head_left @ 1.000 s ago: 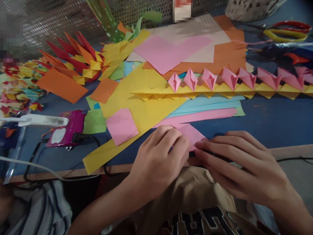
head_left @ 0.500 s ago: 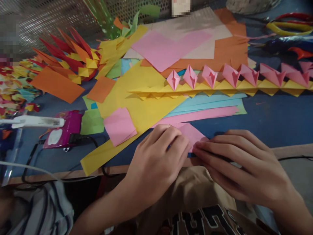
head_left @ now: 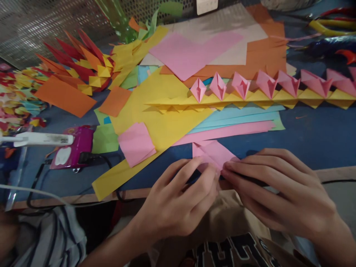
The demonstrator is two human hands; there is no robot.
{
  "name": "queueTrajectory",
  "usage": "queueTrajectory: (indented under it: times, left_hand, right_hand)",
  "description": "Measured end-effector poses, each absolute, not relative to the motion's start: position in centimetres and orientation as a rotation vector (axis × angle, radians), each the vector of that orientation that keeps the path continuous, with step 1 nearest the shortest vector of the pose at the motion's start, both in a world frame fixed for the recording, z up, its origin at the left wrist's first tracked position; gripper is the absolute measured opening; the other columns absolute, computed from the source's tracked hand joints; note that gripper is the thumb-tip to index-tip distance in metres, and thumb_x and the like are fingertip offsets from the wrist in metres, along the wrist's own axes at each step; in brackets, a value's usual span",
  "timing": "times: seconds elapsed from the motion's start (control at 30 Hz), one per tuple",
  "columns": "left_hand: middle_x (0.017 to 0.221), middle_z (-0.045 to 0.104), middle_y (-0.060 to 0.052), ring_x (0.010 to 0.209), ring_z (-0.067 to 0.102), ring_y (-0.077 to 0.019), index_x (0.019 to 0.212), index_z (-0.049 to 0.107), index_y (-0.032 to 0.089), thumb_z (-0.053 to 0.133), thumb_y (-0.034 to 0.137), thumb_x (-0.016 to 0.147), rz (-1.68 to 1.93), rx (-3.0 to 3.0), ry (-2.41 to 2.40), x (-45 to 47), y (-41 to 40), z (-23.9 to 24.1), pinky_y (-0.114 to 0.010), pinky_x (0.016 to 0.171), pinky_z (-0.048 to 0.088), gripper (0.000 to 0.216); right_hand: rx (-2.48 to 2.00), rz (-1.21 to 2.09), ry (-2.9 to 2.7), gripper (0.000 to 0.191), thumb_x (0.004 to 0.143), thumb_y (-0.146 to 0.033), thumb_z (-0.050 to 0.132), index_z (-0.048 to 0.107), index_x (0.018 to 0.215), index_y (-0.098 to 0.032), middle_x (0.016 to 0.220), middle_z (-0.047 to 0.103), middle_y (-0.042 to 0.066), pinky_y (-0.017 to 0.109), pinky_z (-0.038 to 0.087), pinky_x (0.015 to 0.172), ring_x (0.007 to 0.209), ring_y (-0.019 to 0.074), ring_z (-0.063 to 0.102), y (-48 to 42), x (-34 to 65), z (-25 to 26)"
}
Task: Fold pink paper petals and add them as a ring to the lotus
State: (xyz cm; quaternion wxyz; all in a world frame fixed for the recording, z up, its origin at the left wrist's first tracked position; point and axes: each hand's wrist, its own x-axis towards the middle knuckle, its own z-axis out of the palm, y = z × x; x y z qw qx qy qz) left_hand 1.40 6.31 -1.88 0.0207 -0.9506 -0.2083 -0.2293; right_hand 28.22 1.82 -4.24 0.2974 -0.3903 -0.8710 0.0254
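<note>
Two hands pinch a pink paper [head_left: 213,152].
The left hand [head_left: 178,198] and right hand [head_left: 280,189] each hold it with fingertips at the near edge of the blue table [head_left: 319,137].

pink paper [head_left: 214,152], partly folded, flat, at table edge [head_left: 333,172]

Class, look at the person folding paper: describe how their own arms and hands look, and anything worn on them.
The left hand and right hand are bare: no gloves, rings, watch or bracelet show. The left forearm and right forearm are uncovered to the frame edge, with no sleeves or markings.
</note>
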Motion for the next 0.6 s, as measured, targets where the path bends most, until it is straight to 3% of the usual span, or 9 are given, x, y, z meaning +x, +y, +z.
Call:
queueTrajectory:
  times: [0.6]
  left_hand:
    - [0.128, 0.08, -0.011, 0.121, 0.074, -0.032, 0.122, 0.076, 0.005, 0.07, 0.012, 0.097, -0.697, -2.958, -0.66, 1.71, 6.58, -1.93, -0.047, 0.101, 0.063, 0.027]
  right_hand:
    - [-1.034, 0.103, -2.312, 0.03, 0.092, -0.01, 0.075, 0.079, 0.121, -0.016, 0.133, 0.079, 0.005, 0.051, 0.053, 0.101, 0.117, 0.0268, 0.07, 1.78, 28.14, -4.2]
